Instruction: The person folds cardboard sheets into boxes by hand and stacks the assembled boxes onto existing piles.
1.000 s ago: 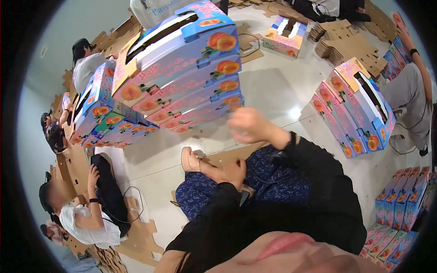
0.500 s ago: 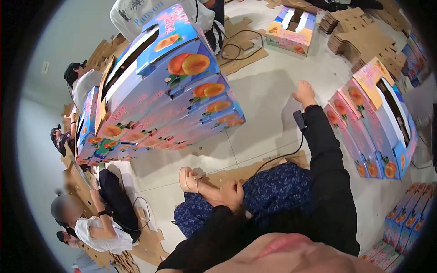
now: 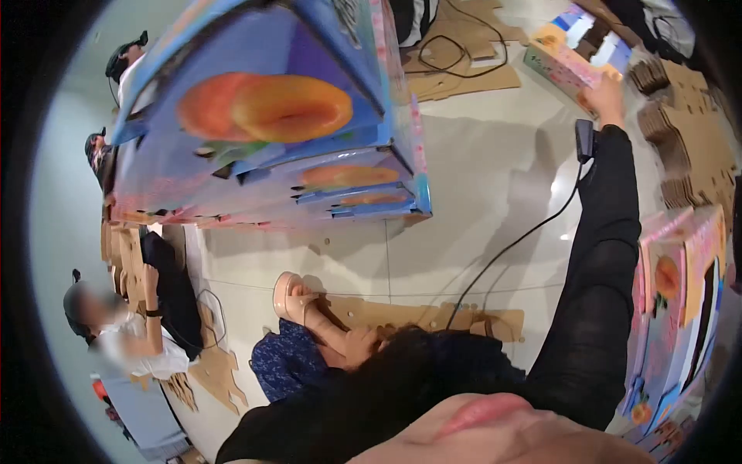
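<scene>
My right hand (image 3: 605,99) is stretched far forward, its fingers closed on the near right edge of a printed cardboard fruit box (image 3: 563,71). That box stands on the floor, its top partly open with white flaps. My left hand (image 3: 359,346) rests by my shin with its fingers curled and nothing visible in it; dark hair hides part of it. A large stack of blue and pink fruit boxes (image 3: 267,166) rises at the left, close to the camera, with peaches printed on the ends.
More printed boxes (image 3: 666,309) stand at my right. Flat cardboard pieces (image 3: 692,127) are piled at the upper right. A black cable (image 3: 506,243) runs from a device on my right wrist. At the left, a person in a white shirt (image 3: 143,348) sits on the floor.
My right hand has moved forward from above bare floor to the box's edge. The view has shifted, and the large stack looks nearer. My left hand stays low by my leg.
</scene>
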A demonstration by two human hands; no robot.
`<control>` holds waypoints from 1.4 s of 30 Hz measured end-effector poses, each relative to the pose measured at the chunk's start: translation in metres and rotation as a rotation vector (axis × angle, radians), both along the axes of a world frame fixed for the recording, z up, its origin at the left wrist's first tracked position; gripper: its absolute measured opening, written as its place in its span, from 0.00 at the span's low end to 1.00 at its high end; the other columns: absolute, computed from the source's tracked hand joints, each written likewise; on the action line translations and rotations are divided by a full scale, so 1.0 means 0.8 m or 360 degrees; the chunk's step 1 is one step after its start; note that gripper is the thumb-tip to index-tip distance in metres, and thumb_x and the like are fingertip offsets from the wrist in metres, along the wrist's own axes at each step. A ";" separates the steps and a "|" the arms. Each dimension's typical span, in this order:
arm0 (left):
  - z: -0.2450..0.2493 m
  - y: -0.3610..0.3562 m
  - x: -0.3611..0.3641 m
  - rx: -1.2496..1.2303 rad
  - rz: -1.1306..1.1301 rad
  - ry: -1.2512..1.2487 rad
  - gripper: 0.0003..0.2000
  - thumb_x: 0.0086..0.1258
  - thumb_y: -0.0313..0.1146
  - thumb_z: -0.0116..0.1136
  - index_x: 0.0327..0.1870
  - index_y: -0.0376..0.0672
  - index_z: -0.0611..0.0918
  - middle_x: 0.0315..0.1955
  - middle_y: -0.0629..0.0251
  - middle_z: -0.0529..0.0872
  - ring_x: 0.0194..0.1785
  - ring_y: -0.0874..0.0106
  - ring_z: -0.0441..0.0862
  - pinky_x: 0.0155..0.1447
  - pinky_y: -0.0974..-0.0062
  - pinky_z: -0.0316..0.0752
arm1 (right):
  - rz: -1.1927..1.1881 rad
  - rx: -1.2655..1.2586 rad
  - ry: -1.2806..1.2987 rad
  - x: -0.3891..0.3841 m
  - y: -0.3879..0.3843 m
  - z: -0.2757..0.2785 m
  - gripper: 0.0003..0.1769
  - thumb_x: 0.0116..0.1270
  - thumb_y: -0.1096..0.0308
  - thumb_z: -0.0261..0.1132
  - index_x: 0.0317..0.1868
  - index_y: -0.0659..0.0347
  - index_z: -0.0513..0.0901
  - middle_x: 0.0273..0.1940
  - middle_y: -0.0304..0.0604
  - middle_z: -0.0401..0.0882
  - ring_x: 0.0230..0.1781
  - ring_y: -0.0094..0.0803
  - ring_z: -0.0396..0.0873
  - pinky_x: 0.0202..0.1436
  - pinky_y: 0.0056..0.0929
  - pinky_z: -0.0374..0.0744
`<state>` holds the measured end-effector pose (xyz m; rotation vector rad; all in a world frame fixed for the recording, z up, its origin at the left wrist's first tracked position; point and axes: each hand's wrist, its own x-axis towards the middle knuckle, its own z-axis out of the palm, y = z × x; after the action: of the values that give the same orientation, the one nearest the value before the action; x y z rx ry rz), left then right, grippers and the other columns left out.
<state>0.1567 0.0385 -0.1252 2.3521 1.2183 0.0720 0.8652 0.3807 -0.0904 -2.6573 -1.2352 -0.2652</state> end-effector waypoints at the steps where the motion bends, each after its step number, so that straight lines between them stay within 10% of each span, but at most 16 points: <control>1: 0.005 0.009 0.004 0.0070 -0.0056 -0.0028 0.06 0.60 0.36 0.62 0.30 0.45 0.80 0.27 0.56 0.77 0.34 0.52 0.76 0.38 0.55 0.66 | -0.0051 0.0011 -0.0030 -0.004 0.005 -0.017 0.39 0.58 0.53 0.67 0.72 0.45 0.72 0.76 0.47 0.62 0.75 0.47 0.64 0.67 0.50 0.75; 14: 0.044 0.014 0.023 0.0557 -0.0416 0.0048 0.06 0.60 0.36 0.61 0.30 0.44 0.80 0.27 0.56 0.79 0.33 0.51 0.76 0.37 0.55 0.66 | 0.0029 0.0004 -0.0128 -0.043 -0.078 -0.059 0.55 0.50 0.43 0.74 0.78 0.46 0.61 0.79 0.49 0.55 0.79 0.52 0.54 0.72 0.49 0.71; 18: 0.067 0.073 0.025 0.1547 -0.1258 0.0345 0.06 0.60 0.36 0.60 0.30 0.44 0.80 0.27 0.55 0.79 0.33 0.51 0.77 0.37 0.55 0.66 | 0.0060 -0.0179 -0.0023 -0.073 -0.114 -0.041 0.61 0.46 0.43 0.76 0.80 0.47 0.58 0.80 0.51 0.53 0.79 0.53 0.54 0.74 0.47 0.69; 21: 0.033 -0.009 0.025 0.0220 0.0342 -0.0427 0.07 0.61 0.36 0.59 0.30 0.43 0.81 0.26 0.54 0.80 0.33 0.49 0.77 0.38 0.53 0.67 | 0.0083 -0.0351 0.0095 -0.099 -0.138 -0.015 0.63 0.45 0.42 0.75 0.81 0.49 0.55 0.79 0.54 0.53 0.79 0.53 0.53 0.77 0.43 0.65; 42: 0.030 -0.023 0.025 0.0218 0.0795 -0.0433 0.11 0.62 0.39 0.58 0.28 0.41 0.85 0.30 0.53 0.87 0.38 0.49 0.83 0.45 0.51 0.75 | 0.0629 -0.0622 0.0522 -0.274 -0.369 0.020 0.62 0.47 0.39 0.73 0.81 0.50 0.56 0.80 0.62 0.45 0.79 0.60 0.53 0.80 0.44 0.58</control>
<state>0.1768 0.0197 -0.1009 2.0034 1.6647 0.6348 0.6456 0.0851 -0.0742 -2.5175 -1.7895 0.4987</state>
